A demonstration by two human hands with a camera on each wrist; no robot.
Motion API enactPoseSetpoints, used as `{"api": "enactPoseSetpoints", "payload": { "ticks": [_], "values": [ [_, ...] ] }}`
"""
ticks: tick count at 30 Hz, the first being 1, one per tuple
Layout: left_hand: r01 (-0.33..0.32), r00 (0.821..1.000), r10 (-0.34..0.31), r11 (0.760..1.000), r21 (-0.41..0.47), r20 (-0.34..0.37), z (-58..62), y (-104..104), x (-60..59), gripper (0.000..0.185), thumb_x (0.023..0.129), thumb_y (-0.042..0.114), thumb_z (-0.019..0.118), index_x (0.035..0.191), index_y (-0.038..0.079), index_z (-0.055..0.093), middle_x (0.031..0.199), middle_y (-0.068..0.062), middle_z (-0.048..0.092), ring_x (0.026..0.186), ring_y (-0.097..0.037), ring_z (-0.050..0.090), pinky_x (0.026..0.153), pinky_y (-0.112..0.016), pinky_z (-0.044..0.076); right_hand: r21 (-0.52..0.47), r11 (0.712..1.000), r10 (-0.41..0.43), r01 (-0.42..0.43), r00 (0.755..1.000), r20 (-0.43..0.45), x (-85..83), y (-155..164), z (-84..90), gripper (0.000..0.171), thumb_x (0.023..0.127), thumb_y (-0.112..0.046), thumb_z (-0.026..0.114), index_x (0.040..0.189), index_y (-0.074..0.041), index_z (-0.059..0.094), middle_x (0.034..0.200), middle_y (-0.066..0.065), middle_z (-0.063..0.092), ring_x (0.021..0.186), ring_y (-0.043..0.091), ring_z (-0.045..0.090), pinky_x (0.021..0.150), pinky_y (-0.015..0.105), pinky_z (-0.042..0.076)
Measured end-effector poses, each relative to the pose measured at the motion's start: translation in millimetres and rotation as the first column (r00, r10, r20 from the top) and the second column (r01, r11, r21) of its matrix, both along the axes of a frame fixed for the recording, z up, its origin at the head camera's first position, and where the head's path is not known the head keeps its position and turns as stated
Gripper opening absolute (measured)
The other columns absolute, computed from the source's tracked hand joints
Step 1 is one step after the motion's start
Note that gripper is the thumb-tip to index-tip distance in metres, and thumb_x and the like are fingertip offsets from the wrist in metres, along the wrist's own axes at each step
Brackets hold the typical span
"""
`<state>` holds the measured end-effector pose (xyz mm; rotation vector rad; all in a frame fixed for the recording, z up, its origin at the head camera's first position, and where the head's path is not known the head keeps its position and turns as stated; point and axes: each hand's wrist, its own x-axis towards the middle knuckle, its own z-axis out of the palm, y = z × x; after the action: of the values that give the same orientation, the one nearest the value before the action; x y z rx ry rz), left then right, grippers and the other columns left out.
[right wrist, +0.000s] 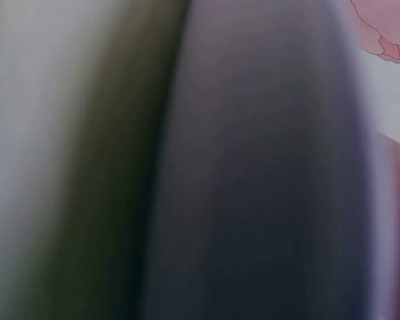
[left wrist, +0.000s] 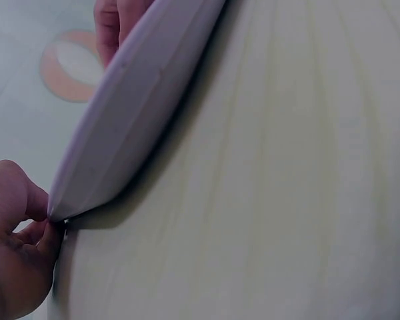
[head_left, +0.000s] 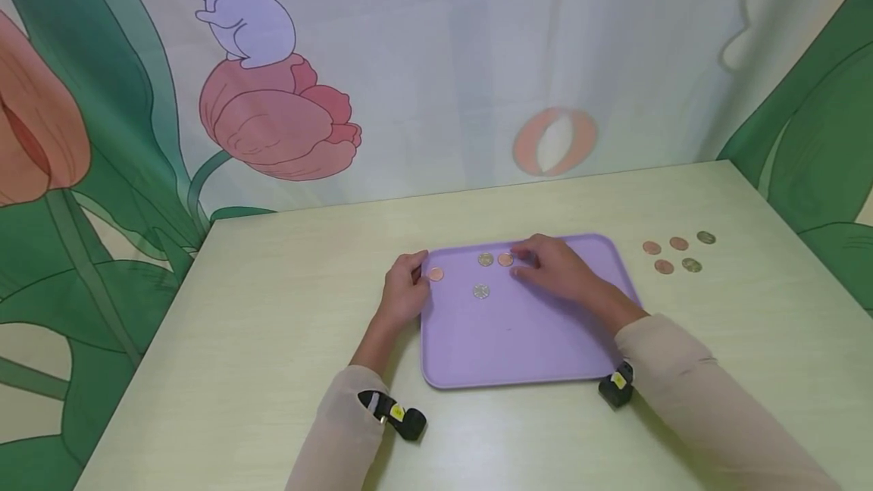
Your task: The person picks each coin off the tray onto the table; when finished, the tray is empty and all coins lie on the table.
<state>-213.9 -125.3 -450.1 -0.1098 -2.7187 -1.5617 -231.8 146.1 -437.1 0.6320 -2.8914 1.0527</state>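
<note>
The purple tray (head_left: 518, 354) lies on the counter (head_left: 286, 309) in front of the person, and the left hand (head_left: 405, 292) pinches its far left corner between thumb and fingers, probably to keep it from sliding. The right hand (head_left: 555, 269) reaches over the tray from the right, thumb and forefinger a little apart; the forefinger is right by a copper coin (head_left: 505, 259), though I cannot tell whether they touch. A yellowish coin (head_left: 485, 258) lies beside that one, a silver coin (head_left: 480, 291) sits nearer the person, and another copper coin (head_left: 436, 274) rests near the left hand; the raised rim seems suited to holding them together. Five more coins (head_left: 664, 267), three coppery and two yellowish, lie in two loose rows right of the tray, perhaps as a separate group. The counter is pale with faint wood grain; behind it hangs a cloth (head_left: 423, 89) printed with tulips, leaves and a white animal
</note>
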Motion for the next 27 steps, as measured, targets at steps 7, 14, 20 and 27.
{"api": "enactPoseSetpoints", "payload": {
  "ticks": [7,14,20,27],
  "values": [
    [0.003,1.0,-0.004,1.0,0.021,0.026,-3.1,-0.2,-0.5,0.052,0.093,-0.007,0.047,0.145,-0.01,0.047,0.139,-0.029,0.053,0.14,-0.036,0.051,0.119,-0.043,0.045,0.046,0.996,-0.081,0.08,0.997,0.018,-2.5,-10.4,-4.3,0.037,0.094,-0.023,0.07,0.124,-0.002,0.072,0.119,0.018,0.074,0.114,0.035,0.067,0.098,0.052,0.056],
    [-0.003,1.0,0.003,0.999,0.038,0.02,0.1,0.7,-0.2,0.052,0.093,-0.008,0.047,0.145,-0.01,0.047,0.14,-0.029,0.052,0.142,-0.037,0.05,0.119,-0.042,0.045,0.087,0.983,-0.162,0.158,0.986,0.039,-5.9,-17.4,0.4,0.033,0.096,-0.03,0.069,0.12,-0.008,0.075,0.115,0.012,0.075,0.114,0.033,0.068,0.096,0.052,0.056],
    [-0.005,1.0,0.004,0.999,0.045,0.018,1.4,1.6,0.4,0.052,0.093,-0.009,0.046,0.145,-0.011,0.047,0.137,-0.029,0.053,0.14,-0.037,0.051,0.119,-0.042,0.045,0.147,0.974,-0.186,0.175,0.98,0.07,-5.1,-20.8,4.7,0.029,0.096,-0.03,0.069,0.117,-0.011,0.075,0.117,0.009,0.076,0.114,0.031,0.069,0.093,0.052,0.056],
    [-0.007,1.0,0.006,0.999,0.033,0.015,1.6,1.8,0.9,0.052,0.093,-0.009,0.047,0.145,-0.011,0.047,0.135,-0.029,0.054,0.139,-0.037,0.052,0.118,-0.043,0.046,0.164,0.974,-0.171,0.157,0.982,0.077,-4.5,-24.0,6.6,0.021,0.096,-0.025,0.07,0.111,-0.011,0.075,0.11,0.009,0.074,0.106,0.027,0.069,0.089,0.047,0.057]
  ]
}}
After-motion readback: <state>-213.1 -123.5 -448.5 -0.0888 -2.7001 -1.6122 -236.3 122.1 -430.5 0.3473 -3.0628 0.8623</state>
